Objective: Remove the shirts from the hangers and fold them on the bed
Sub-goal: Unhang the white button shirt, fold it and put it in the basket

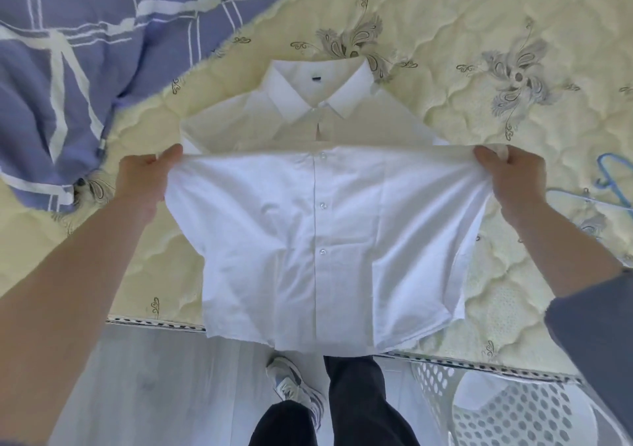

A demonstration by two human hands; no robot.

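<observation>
White shirt (pixel 318 226), 1 item, button-front, face up on the bed (pixel 479 34): the collar end lies flat on the cream quilted mattress, far from the person, and the lower half is raised towards the camera, its hem reaching past the near bed edge; 3 buttons show on the placket. Left hand (pixel 145 180): grip closed, pinching the shirt's left side edge between thumb and fingers. Right hand (pixel 513 180): grip closed likewise on the right side edge, a bunch of cloth gathered above the fingers. The raised cloth is stretched between the 2 hands and hides the shirt's midsection beneath it. Blue duvet (pixel 85 68) with white stripes, rumpled, covers the upper left of the bed, apart from the shirt. Blue hanger (pixel 609 185), bare, lies on the mattress just beyond the right hand, partly cut off by the frame edge. White perforated laundry basket (pixel 507 411) stands on the floor (pixel 154 377) against the bed edge, lower right. Dark trousers (pixel 356 401) and 1 pale shoe (pixel 294 387) show below the hem.
</observation>
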